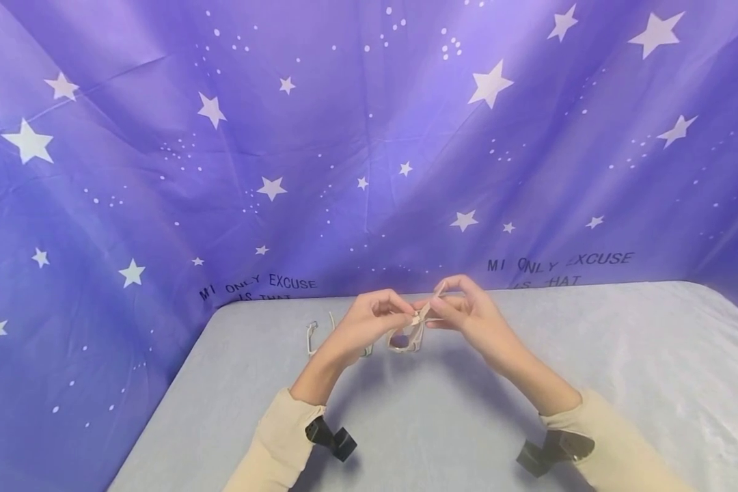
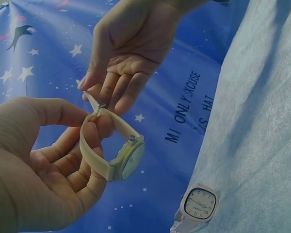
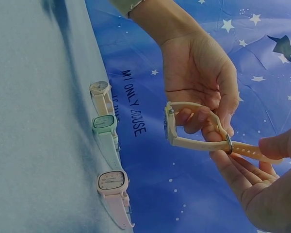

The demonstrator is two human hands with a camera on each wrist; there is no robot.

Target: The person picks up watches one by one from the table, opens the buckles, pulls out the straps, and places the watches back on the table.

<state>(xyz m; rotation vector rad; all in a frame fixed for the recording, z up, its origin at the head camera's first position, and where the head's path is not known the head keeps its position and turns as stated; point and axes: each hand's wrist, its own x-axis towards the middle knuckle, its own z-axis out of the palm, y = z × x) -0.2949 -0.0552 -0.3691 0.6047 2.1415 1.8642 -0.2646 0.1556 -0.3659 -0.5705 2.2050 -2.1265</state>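
Observation:
Between both hands hangs a cream wristwatch (image 2: 93, 154), raised over the table with its strap bent into a loop. My left hand (image 1: 369, 321) pinches the band by the metal buckle (image 3: 229, 144), through which the strap passes. Thumb and fingers of my right hand (image 1: 470, 314) pinch the strap's free end (image 3: 250, 151), where a row of holes shows. The round watch case (image 2: 132, 162) faces away from my left palm, its crown upward. In the head view the fingers cover much of the buckle.
On the grey cloth-covered table (image 1: 234, 396) lie a pink watch (image 3: 111, 180), a mint green watch (image 3: 105, 124) and another cream watch (image 3: 100, 88) in a row. Behind the table hangs a purple star-printed curtain (image 1: 344, 137). A dark camera sits on each wrist.

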